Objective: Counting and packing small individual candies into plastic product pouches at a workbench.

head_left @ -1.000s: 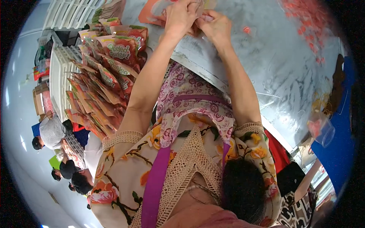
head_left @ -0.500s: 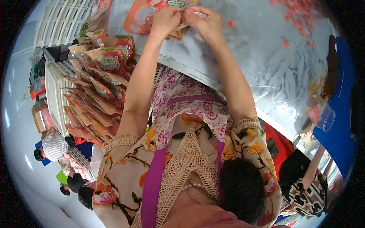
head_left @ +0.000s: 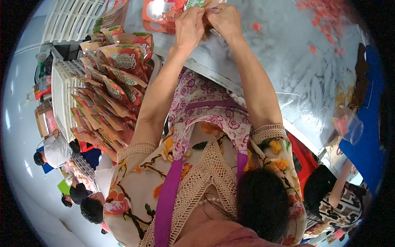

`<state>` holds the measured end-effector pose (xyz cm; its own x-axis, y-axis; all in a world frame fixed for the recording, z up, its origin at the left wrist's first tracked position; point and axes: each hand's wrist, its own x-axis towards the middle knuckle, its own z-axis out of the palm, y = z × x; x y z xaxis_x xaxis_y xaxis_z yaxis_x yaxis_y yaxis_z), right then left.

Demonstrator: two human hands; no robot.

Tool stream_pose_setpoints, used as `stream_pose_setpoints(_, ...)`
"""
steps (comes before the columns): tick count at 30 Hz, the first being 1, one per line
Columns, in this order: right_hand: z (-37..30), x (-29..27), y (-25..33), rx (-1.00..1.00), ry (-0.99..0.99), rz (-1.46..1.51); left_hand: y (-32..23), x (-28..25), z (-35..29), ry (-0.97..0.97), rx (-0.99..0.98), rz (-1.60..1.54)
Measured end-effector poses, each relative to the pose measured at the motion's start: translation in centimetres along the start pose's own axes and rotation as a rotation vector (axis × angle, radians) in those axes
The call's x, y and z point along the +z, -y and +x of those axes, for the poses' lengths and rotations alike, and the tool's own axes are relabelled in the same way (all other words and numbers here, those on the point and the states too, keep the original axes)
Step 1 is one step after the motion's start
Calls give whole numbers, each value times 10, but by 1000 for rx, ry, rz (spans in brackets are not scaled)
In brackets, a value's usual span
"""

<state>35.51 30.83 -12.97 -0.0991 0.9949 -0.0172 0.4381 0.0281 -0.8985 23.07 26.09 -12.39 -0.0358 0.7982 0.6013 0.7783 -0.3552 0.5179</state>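
My left hand and my right hand are close together over the grey metal table at the top. Both are closed, fingertips pinched on the edge of a printed snack pouch with a clear part. Much of that pouch is hidden behind my fingers. Beside my left hand lie flat red-orange printed pouches, overlapping each other. A small red wrapped piece lies on the table to the right of my right hand.
Filled red pouches stand packed in rows at the left, near white plastic crates. More small red pieces are scattered at the far right. A clear plastic cup sits at the table's right edge. Other people are in the background.
The pinkish clear packet at my right fingers no longer shows. Both hands have drawn together on the pouch edge. The view has shifted slightly, moving things right.
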Motion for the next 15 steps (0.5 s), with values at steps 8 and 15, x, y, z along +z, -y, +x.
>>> stream_pose_setpoints(8, -25, -29, -1, 194, 222, 674, 12, -10, 9, 377, -233, -213)
stream_pose_setpoints(15, -21, -9, -19, -55, 64, 376, 44, 1, 25, 642, -276, -177)
